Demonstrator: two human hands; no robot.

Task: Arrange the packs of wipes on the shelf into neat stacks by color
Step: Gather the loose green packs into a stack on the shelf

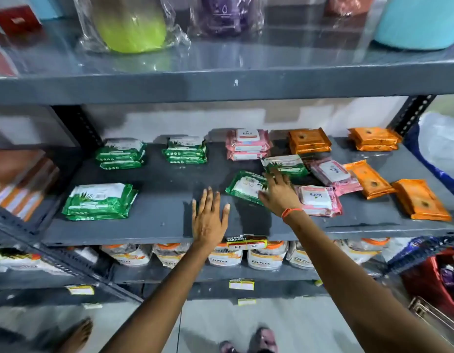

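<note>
Looking down from the head camera, a grey shelf is seen holding wipes packs in three colours. Three green stacks are already formed: front left, back left, back centre. One pink stack and two orange stacks sit along the back. Loose on the right: two green packs, two pink packs, two orange packs, all skewed, some touching or overlapping.

The left hand is laid flat on bare shelf near the front edge, fingers spread, nothing gripped. The right hand, orange band at the wrist, is spread open over the two loose green packs, fingertips on the rear one, thumb at the nearer one; no pack clamped.

Around: wrapped goods on the shelf above, white-and-orange bags on the shelf below, price tags at the edge. Nothing blocks the loose packs.
</note>
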